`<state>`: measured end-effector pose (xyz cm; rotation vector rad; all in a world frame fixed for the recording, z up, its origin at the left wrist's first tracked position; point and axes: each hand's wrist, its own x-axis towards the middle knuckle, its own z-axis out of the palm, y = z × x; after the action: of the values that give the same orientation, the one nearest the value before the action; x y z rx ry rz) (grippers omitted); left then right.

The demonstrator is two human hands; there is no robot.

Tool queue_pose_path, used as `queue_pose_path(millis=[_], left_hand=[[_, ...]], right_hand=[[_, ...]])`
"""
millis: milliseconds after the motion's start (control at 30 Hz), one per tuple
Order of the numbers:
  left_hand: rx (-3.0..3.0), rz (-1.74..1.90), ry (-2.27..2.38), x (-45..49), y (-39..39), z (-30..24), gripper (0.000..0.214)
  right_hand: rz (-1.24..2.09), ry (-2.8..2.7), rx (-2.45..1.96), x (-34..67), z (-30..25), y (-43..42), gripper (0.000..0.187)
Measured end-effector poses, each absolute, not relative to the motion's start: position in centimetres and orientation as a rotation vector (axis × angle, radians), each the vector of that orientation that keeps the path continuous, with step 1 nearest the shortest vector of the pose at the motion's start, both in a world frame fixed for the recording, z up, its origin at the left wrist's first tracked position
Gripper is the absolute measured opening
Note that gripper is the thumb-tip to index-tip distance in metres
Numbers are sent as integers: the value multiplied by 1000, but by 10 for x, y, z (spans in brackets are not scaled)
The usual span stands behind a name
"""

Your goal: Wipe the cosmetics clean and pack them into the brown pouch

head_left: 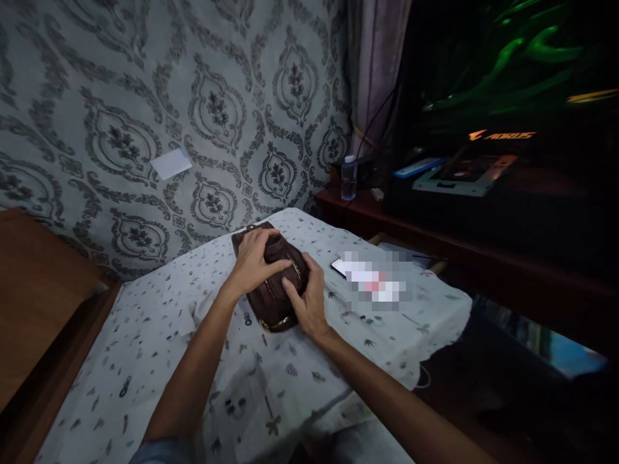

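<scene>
A dark brown leather bag (271,303) with gold-coloured zips lies on the patterned white cloth (300,419). Over its far left part rests my left hand (254,261), fingers curved across the top and thumb stretched toward the right. My right hand (310,301) clasps the bag's right side, with its thumb on the upper face and fingers around the edge. Both hands touch the leather, and they partly cover its pockets and zips. What is inside the bag cannot be seen.
A phone (338,263) with a blurred-out screen lies on the cloth to the right. Farther back, a clear bottle (349,179) stands on a dark red shelf (333,198) beside a dark screen (507,64). A wooden panel (39,290) borders the left side.
</scene>
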<state>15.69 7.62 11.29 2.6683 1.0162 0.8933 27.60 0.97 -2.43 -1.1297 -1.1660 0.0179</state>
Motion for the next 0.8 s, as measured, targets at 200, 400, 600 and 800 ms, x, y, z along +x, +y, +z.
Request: queue_pose_path(millis=[200,400,600,800], left_hand=[[2762,840,1055,146,59,101,65],[2703,881,1273,149,43,88,77],[2654,919,1287,153,41,81,74],[2650,923,1348,156,34,82,71]], right_hand=[[145,-1075,-1123,277,-23,12,53],[246,-990,-1102,280,-20,14,46],[272,-952,-1036,283,-18,14,38],[275,-924,-1013,282,-15,14,37]])
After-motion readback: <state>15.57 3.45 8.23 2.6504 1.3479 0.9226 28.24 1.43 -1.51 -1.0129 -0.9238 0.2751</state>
